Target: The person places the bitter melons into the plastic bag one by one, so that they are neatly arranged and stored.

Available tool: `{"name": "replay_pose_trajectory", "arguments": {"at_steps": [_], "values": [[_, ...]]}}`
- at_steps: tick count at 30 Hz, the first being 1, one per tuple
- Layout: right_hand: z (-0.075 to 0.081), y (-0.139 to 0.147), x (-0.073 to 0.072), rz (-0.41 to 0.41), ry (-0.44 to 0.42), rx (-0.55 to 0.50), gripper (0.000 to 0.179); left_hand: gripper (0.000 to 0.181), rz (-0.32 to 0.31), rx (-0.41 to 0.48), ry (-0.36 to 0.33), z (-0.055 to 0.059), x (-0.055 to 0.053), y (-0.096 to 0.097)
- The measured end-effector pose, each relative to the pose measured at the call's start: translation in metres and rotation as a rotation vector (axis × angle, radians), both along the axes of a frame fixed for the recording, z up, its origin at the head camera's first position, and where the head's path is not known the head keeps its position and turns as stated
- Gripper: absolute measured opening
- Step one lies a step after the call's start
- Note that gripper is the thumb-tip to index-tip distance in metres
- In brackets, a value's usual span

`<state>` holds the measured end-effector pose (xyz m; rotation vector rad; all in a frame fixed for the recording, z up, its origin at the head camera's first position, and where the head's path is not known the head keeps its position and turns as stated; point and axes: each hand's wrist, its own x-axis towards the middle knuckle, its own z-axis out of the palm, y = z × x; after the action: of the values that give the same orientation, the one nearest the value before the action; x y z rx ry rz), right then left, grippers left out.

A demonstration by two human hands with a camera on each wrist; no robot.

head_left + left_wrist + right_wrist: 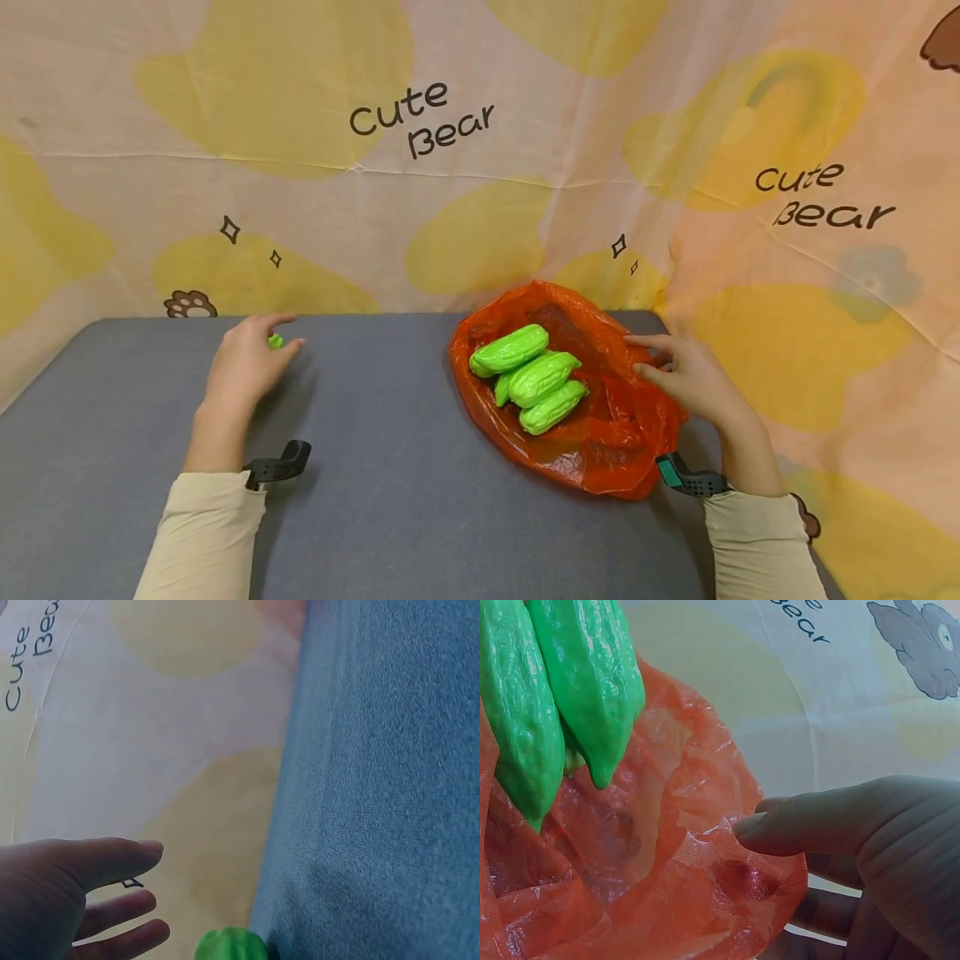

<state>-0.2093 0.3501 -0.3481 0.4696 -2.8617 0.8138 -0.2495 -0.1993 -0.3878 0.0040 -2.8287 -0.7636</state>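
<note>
Several shiny green toy bitter melons (542, 377) lie heaped in an open red plastic bag (480, 408), their tapered ends showing in the right wrist view. My right hand (693, 379) is at the bag's right edge; its thumb (802, 825) lies on the near side of the plastic and the fingers go behind, pinching the rim. On the left, my left hand (243, 358) hovers over another green piece (275, 341), mostly hidden behind it. A ridged green end (231, 946) appears in the left wrist view, apart from the spread thumb and fingers.
A grey cloth-covered table (390, 467) lies under everything. Behind it and along the right hangs a printed curtain (465, 225) with yellow patches and lettering. Each wrist wears a black strap mount (277, 467).
</note>
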Motion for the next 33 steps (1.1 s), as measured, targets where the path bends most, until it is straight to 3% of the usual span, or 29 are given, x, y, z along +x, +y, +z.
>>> {"name": "replay_pose_trajectory", "arguments": {"at_steps": [33], "values": [[-0.002,0.001,-0.001,0.019,0.001,0.006,0.037,0.058,0.059,-0.007,-0.093,-0.011,-0.001,-0.029]]}}
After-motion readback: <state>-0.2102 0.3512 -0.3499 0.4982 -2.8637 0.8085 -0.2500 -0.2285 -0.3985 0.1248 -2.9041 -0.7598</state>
